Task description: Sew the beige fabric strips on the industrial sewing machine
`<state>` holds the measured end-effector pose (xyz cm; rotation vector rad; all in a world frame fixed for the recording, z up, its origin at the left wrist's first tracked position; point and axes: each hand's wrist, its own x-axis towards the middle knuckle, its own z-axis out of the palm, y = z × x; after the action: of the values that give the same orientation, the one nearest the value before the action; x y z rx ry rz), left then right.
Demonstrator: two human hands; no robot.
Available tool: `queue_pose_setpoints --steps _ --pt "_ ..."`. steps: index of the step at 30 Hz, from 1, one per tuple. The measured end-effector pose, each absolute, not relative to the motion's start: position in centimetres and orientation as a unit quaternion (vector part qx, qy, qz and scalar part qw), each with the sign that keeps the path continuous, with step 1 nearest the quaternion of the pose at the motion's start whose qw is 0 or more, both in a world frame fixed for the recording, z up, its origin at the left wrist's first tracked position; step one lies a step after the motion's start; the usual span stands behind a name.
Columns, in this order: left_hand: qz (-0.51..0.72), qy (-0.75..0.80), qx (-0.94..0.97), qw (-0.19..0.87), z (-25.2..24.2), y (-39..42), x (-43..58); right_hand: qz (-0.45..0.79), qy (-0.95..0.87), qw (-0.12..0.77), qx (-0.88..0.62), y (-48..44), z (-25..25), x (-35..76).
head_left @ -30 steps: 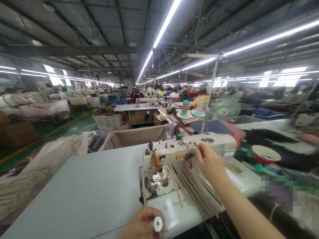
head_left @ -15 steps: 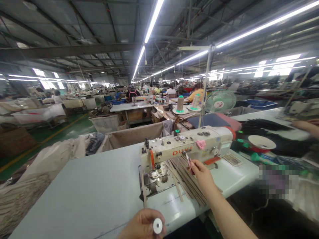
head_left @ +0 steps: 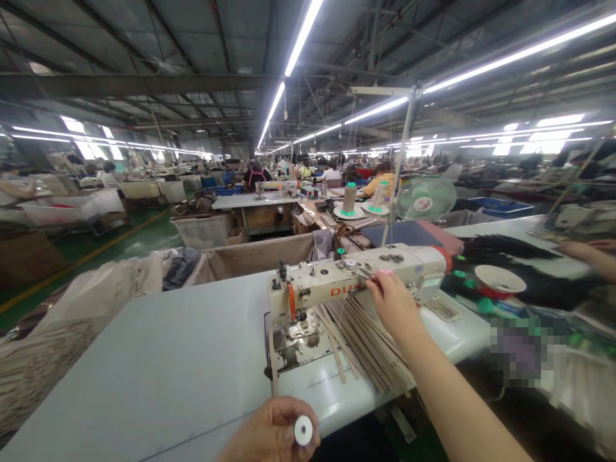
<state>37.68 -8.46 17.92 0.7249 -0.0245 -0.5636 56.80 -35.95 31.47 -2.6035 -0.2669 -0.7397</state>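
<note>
Low in the view, my left hand [head_left: 269,427] pinches a small pale bobbin [head_left: 303,431], its round end with a dark centre hole facing me. My right hand [head_left: 389,294] is at the upper front edge of the sewing machine [head_left: 317,282], its fingers closed around thread snips. The metal blades of the snips [head_left: 364,272] point left over the machine top; their handles are hidden by my fingers. My hand mostly covers a pink item on the machine. Beneath the machine arm, a bundle of narrow beige strips [head_left: 368,350] lies on the table, and one strip hangs near the needle area.
The pale sewing table [head_left: 183,346] extends left. Thread cones [head_left: 349,199] and a green fan [head_left: 426,197] stand behind the machine. A fabric-lined bin [head_left: 260,256] borders the far edge. At right are a white bowl [head_left: 500,279] and another person's arm [head_left: 590,253].
My right hand has risen with the snips from in front of the machine to its top edge, now covering the pink item. My left hand still holds the bobbin. The view has shifted slightly.
</note>
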Motion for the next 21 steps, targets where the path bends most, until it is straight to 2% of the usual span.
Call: queue_pose_setpoints --steps 5,10,16,21 --pt "-0.259 -0.008 0.333 0.907 17.3 -8.0 37.4 -0.255 -0.098 0.095 -0.957 -34.7 32.1 56.4" --pt "-0.261 -0.016 0.342 0.903 17.6 -8.4 37.4 -0.240 -0.091 0.039 -0.966 -33.4 33.0 56.6" --pt "-0.253 -0.012 0.337 0.907 18.0 -8.9 37.3 -0.226 -0.074 0.032 -0.971 -32.9 33.9 56.7" --pt "-0.235 0.000 0.356 0.904 18.9 -8.7 37.0 -0.200 -0.059 0.076 -0.975 -33.2 33.4 54.9"
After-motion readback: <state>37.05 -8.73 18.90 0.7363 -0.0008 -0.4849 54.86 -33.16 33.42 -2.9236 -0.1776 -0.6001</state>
